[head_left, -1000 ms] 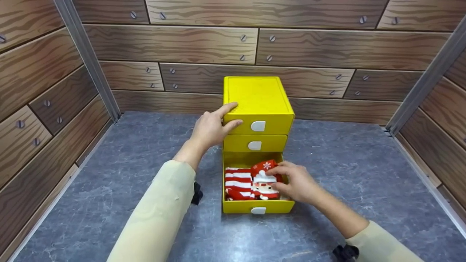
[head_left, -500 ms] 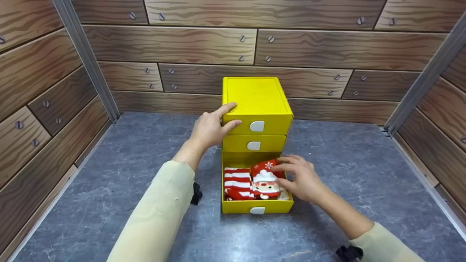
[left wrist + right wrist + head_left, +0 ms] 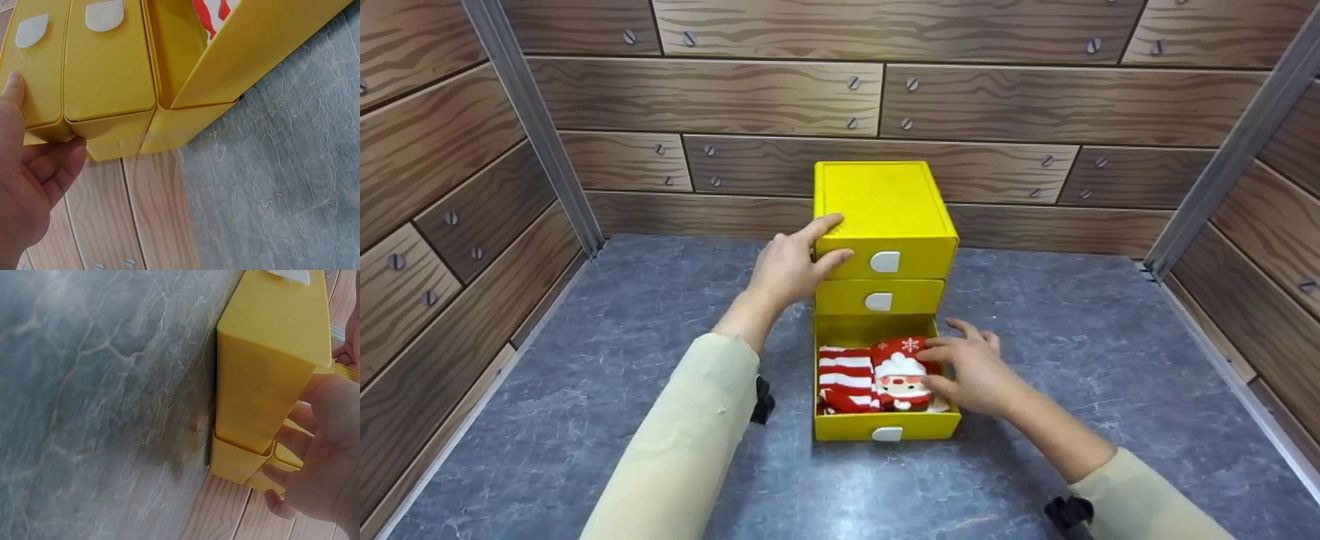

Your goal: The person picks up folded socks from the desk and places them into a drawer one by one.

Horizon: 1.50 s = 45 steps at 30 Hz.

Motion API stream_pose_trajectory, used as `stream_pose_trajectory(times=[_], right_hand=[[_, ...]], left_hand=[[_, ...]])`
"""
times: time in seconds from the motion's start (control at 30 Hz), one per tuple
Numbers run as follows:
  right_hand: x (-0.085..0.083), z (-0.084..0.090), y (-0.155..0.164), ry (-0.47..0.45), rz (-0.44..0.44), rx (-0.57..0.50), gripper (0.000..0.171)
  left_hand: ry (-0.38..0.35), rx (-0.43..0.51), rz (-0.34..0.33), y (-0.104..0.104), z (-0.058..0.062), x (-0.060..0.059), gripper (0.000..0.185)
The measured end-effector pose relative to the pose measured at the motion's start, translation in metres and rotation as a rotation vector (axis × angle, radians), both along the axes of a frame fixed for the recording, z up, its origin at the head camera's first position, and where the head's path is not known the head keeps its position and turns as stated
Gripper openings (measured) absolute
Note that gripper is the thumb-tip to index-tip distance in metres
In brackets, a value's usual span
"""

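A yellow drawer cabinet [image 3: 885, 199] with white handles stands mid-table. Its bottom drawer [image 3: 851, 427] is pulled out, the upper two drawers closed. My left hand [image 3: 787, 264] grips the cabinet's upper left corner, thumb on the front and forefinger over the top edge; in the left wrist view other fingers wrap the side. Inside the drawer lie a folded red-and-white striped cloth [image 3: 846, 375] and, on its right, a red Santa-patterned cloth [image 3: 901, 382], both like socks. My right hand [image 3: 976, 379] hovers over the drawer's right wall, fingers loosely bent, fingertips at the Santa cloth's right edge; contact is unclear.
Something pale [image 3: 939, 405] shows at the drawer's front right corner. The grey marble-patterned table [image 3: 675, 450] surrounds the cabinet. Wood-patterned panels [image 3: 720, 97] close off the back and both sides, with metal posts [image 3: 536, 127] at the corners.
My right hand's fingers have drawn off the Santa cloth toward the drawer's right wall, then dipped slightly. The Santa cloth's back edge sits a little lower. My left hand keeps its place.
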State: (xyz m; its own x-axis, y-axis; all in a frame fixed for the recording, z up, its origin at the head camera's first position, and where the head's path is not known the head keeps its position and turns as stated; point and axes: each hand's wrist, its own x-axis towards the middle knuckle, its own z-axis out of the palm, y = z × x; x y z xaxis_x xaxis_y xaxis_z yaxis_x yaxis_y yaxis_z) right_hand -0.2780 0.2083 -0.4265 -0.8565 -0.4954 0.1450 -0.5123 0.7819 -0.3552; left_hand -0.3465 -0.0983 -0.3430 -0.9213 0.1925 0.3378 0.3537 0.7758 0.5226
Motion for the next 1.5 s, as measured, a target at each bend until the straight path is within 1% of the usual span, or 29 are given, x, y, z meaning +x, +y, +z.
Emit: stream_pose_trajectory(times=[0.07, 0.13, 0.23, 0.4, 0.57, 0.67, 0.8, 0.93, 1.0, 1.13, 1.23, 1.37, 1.5], right_hand=[[0.003, 0.000, 0.001, 0.004, -0.006, -0.037, 0.033], [0.009, 0.002, 0.002, 0.020, -0.008, -0.096, 0.033], [0.023, 0.010, 0.003, 0.054, 0.001, -0.205, 0.034], [0.050, 0.022, 0.005, 0.062, 0.042, -0.356, 0.039], [0.074, 0.020, 0.005, 0.065, 0.109, -0.475, 0.036], [0.085, 0.014, 0.004, 0.022, 0.159, -0.522, 0.032], [0.091, 0.004, 0.002, -0.087, 0.201, -0.520, 0.029], [0.090, -0.006, -0.001, -0.205, 0.235, -0.477, 0.032], [0.089, -0.010, -0.003, -0.249, 0.254, -0.452, 0.033], [0.086, -0.015, -0.009, -0.297, 0.277, -0.406, 0.036], [0.084, -0.018, -0.013, -0.334, 0.261, -0.383, 0.040], [0.082, -0.020, -0.016, -0.374, 0.244, -0.387, 0.040], [0.078, -0.022, -0.019, -0.370, 0.240, -0.412, 0.041]], left_hand=[[-0.002, -0.004, -0.003, 0.001, -0.001, 0.000, 0.066], [0.003, -0.009, -0.010, 0.002, 0.000, 0.000, 0.066], [0.019, -0.014, -0.017, 0.002, 0.001, 0.000, 0.065], [0.030, -0.008, -0.020, 0.002, 0.003, 0.000, 0.065], [0.030, -0.006, -0.021, 0.002, 0.003, -0.001, 0.065], [0.027, -0.005, -0.021, 0.002, 0.003, -0.001, 0.065], [0.020, 0.000, -0.019, 0.000, 0.002, 0.000, 0.065], [0.014, -0.002, -0.012, -0.002, 0.001, 0.000, 0.065], [0.007, 0.000, -0.009, -0.002, 0.001, 0.000, 0.066], [-0.002, 0.006, -0.004, -0.002, 0.000, 0.000, 0.065], [0.000, 0.004, -0.007, -0.001, 0.000, 0.000, 0.065], [0.011, -0.001, -0.017, -0.001, 0.001, 0.001, 0.065], [0.011, 0.006, -0.014, -0.001, 0.000, 0.001, 0.065]])
